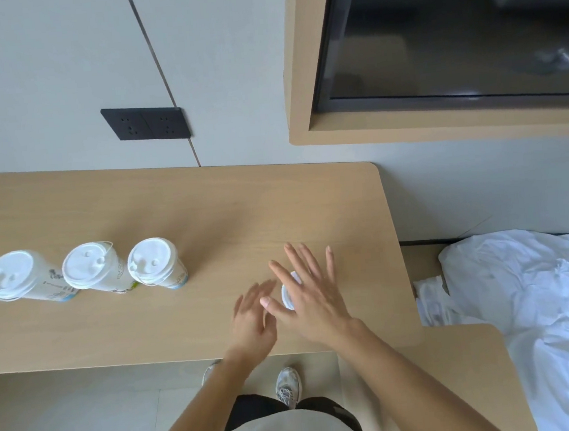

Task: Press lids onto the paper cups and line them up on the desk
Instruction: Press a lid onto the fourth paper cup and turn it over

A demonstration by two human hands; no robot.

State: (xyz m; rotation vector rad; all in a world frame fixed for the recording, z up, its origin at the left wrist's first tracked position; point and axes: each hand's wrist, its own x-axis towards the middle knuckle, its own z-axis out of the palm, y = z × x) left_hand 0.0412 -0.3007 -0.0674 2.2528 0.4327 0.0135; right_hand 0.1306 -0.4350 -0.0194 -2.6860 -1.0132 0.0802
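Three lidded white paper cups stand in a row on the wooden desk [207, 215] at the left: the left cup [13, 278], the middle cup [88, 267] and the right cup [153, 263]. My right hand [311, 302] lies flat, fingers spread, on top of a fourth cup's white lid [287, 297], which mostly hides beneath the palm. Just left of that cup, my left hand [254, 316] hovers blurred with fingers apart; I cannot tell whether it touches the cup.
A black socket panel [146, 122] sits on the wall behind the desk. A dark screen [449, 29] hangs in a wooden frame at upper right. White bedding [541, 296] lies right of the desk's edge. My shoes [287, 385] show below the front edge.
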